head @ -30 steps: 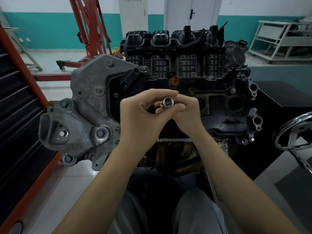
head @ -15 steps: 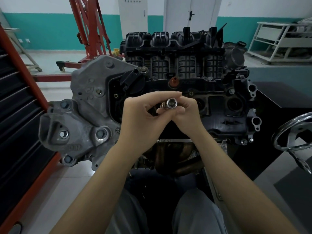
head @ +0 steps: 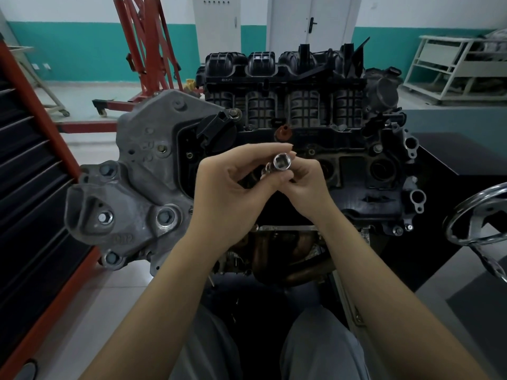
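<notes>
A shiny metal socket with its open end facing me is held in front of a car engine on a stand. My left hand has thumb and fingers curled around the socket and the metal piece behind it. My right hand pinches the socket from the right side. What is joined to the back of the socket is mostly hidden by my fingers.
A grey cast bracket with several bolts sits on the engine's left end. A red and black tool cabinet stands at left, a red hoist behind. A chrome handwheel is at right. My knees are below.
Both hands have shifted slightly right and up with the socket. The socket's open end has turned more toward me.
</notes>
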Motion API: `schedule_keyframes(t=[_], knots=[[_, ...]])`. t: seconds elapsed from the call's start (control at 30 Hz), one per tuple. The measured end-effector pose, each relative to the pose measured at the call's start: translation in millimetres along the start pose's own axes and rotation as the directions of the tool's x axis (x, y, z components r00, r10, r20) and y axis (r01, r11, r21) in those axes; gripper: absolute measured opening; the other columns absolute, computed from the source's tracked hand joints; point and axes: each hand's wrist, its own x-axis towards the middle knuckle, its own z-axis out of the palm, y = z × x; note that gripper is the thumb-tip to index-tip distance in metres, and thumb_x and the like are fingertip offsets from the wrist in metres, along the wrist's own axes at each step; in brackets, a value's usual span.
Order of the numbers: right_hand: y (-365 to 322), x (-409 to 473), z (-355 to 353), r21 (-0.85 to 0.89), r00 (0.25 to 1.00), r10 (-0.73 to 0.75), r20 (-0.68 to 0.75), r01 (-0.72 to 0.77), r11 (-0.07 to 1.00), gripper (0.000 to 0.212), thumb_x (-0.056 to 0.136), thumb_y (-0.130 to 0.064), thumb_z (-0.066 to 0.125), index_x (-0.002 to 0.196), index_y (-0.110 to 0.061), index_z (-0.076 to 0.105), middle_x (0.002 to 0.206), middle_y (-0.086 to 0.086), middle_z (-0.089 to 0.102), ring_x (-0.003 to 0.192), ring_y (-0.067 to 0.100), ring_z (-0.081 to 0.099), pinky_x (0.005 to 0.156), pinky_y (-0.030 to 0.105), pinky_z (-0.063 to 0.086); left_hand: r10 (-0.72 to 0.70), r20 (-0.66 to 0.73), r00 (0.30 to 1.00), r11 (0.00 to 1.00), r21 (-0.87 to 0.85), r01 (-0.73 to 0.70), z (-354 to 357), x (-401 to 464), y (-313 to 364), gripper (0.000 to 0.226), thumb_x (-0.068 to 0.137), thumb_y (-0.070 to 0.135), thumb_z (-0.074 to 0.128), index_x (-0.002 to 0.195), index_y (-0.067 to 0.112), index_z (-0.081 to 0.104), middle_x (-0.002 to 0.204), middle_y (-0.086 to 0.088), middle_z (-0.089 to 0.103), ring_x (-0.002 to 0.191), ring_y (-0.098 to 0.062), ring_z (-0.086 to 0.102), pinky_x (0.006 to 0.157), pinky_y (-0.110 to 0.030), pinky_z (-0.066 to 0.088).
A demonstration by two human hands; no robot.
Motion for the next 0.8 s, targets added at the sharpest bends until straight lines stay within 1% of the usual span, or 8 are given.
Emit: schedule_keyframes(t=[0.13,0.2,0.27,0.47,0.57,0.63,0.73,0.8], knots=[[-0.4,-0.4,1.0,0.022,0.999,0.007,-0.05,-0.006,1.0,0.021,0.078,-0.008,0.068,0.094,-0.021,0.07,0.083,-0.02,0.071,0.084,0.0,0.067,0.076,0.019,0.051,-0.011,0.077,0.997,1.0,-0.019,0.012,-1.1,1.5,-0.1,0.036,0.078,-0.008,0.072,0.111,0.006,0.066,0.101,-0.009,0.072,0.102,-0.02,0.069,0.093,-0.039,0.054],[3.4,-0.9,2.0,0.032,0.997,0.023,-0.08,-0.021,0.999,0.013,0.075,-0.009,0.071,0.087,-0.014,0.072,0.084,-0.006,0.072,0.083,0.01,0.069,0.077,0.029,0.055,-0.001,0.032,0.999,0.998,0.056,-0.001,1.0,2.3,0.9,0.034,0.074,-0.001,0.079,0.105,0.005,0.068,0.097,-0.006,0.072,0.097,-0.017,0.07,0.089,-0.036,0.056],[5.0,-0.7,1.9,0.029,0.995,0.04,-0.095,-0.037,0.999,0.024,0.075,-0.001,0.072,0.097,-0.01,0.068,0.088,0.004,0.071,0.085,0.016,0.069,0.078,0.033,0.055,0.021,-0.038,0.999,0.994,0.106,-0.017,3.0,2.6,1.5,0.029,0.07,0.005,0.083,0.097,0.007,0.071,0.091,-0.003,0.073,0.09,-0.015,0.07,0.084,-0.033,0.057],[-0.3,0.4,-0.8,0.022,1.0,0.012,0.005,-0.012,1.0,0.021,0.083,-0.009,0.061,0.103,-0.017,0.061,0.087,-0.023,0.07,0.087,-0.001,0.066,0.078,0.017,0.049,-0.007,0.011,1.0,0.998,-0.058,0.007,4.1,2.1,2.1,0.036,0.078,-0.009,0.071,0.108,0.011,0.066,0.096,-0.002,0.072,0.096,-0.014,0.07,0.088,-0.029,0.054],[1.1,-0.9,-0.3,0.03,0.998,0.038,-0.052,-0.037,0.999,0.013,0.079,-0.005,0.068,0.09,-0.01,0.071,0.08,-0.021,0.071,0.082,-0.001,0.067,0.075,0.017,0.05,-0.007,0.071,0.997,0.996,-0.089,0.014,3.5,2.6,1.1,0.036,0.078,-0.012,0.069,0.109,0.005,0.065,0.097,-0.006,0.072,0.097,-0.016,0.07,0.087,-0.028,0.054],[3.4,-0.7,-0.5,0.018,0.995,0.054,-0.084,-0.052,0.998,0.017,0.075,0.004,0.07,0.081,-0.012,0.072,0.078,-0.013,0.072,0.08,0.004,0.068,0.074,0.021,0.052,0.009,0.059,0.998,1.0,0.001,-0.009,4.7,3.8,1.1,0.031,0.075,-0.005,0.076,0.104,0.004,0.068,0.095,-0.008,0.072,0.095,-0.018,0.07,0.086,-0.032,0.056],[5.3,-0.8,-0.2,0.022,0.993,0.061,-0.101,-0.059,0.998,0.027,0.075,0.012,0.07,0.095,-0.006,0.069,0.084,0.005,0.072,0.082,0.017,0.069,0.077,0.033,0.056,0.022,-0.04,0.999,0.993,0.118,-0.017,5.9,3.7,3.1,0.027,0.07,0.008,0.084,0.094,0.008,0.071,0.089,-0.003,0.072,0.087,-0.014,0.07,0.081,-0.031,0.057],[3.8,0.4,-0.6,0.008,0.996,0.034,-0.085,-0.033,0.999,0.029,0.078,0.012,0.067,0.097,-0.01,0.067,0.086,-0.011,0.072,0.085,0.009,0.068,0.078,0.027,0.054,0.022,-0.047,0.999,0.994,0.106,-0.017,6.3,3.3,4.3,0.028,0.072,0.006,0.081,0.098,0.009,0.071,0.091,0.0,0.072,0.089,-0.012,0.071,0.083,-0.028,0.056]])
